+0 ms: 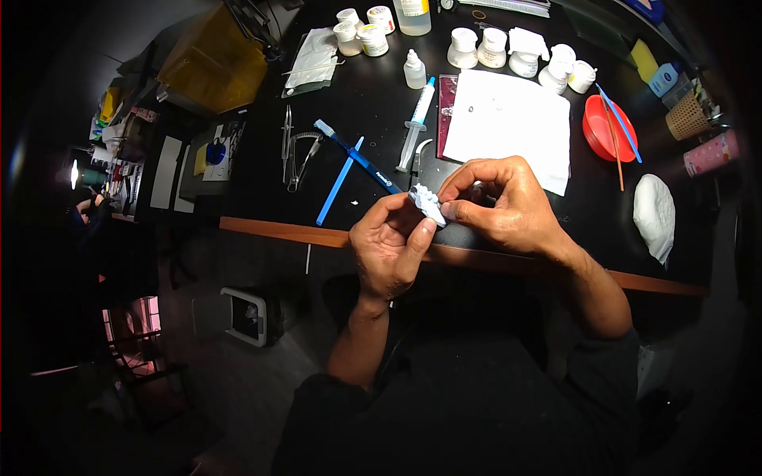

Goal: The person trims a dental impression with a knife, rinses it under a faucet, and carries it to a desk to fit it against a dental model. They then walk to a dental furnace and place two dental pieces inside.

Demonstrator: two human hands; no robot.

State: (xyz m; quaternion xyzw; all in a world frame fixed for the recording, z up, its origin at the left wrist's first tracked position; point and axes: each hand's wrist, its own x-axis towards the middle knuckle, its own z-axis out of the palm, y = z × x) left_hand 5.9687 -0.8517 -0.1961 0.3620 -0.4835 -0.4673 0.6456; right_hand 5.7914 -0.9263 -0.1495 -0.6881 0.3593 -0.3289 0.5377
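Observation:
A small, lumpy, pale bluish-white piece (427, 203) is held above the table's front edge. My left hand (390, 244) grips it between thumb and fingers, palm turned up. On its right side, the thumb and index finger of my right hand (504, 205) are pinched together against the piece; whether they hold anything else is hidden. Behind my left hand lies a blue toothbrush (361, 159), crossing a blue stick (340, 182). A syringe with a blue tip (416, 127) lies beyond the piece. White paper sheets (512, 123) rest on a dark red pad (448, 107).
White-lidded jars (492, 47) and a dropper bottle (414, 70) stand toward the back. At the right are a red bowl (597, 131) with sticks across it and a white lump (654, 213). Metal tools (299, 159) lie at the left. The wooden front edge (278, 230) runs below my hands.

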